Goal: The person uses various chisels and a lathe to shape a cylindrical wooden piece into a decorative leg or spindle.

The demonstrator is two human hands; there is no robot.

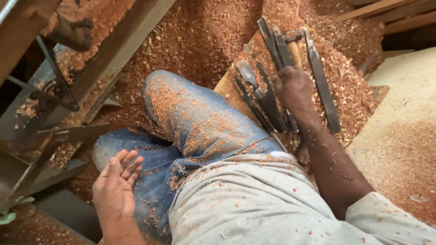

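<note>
Seated person, viewed from above. Grey short-sleeved shirt (254, 199), flecked with reddish wood shavings. Blue denim jeans (190, 122), faded and heavily dusted with the same shavings over thigh and knee. Left hand (116, 190) and right hand (293, 86) bare; forearms uncovered.

Hemmed in on the left by a metal frame (68, 104); crowded with chisels (268, 97) under the right hand (294, 87); open over the sawdust (200, 36) ahead.
</note>
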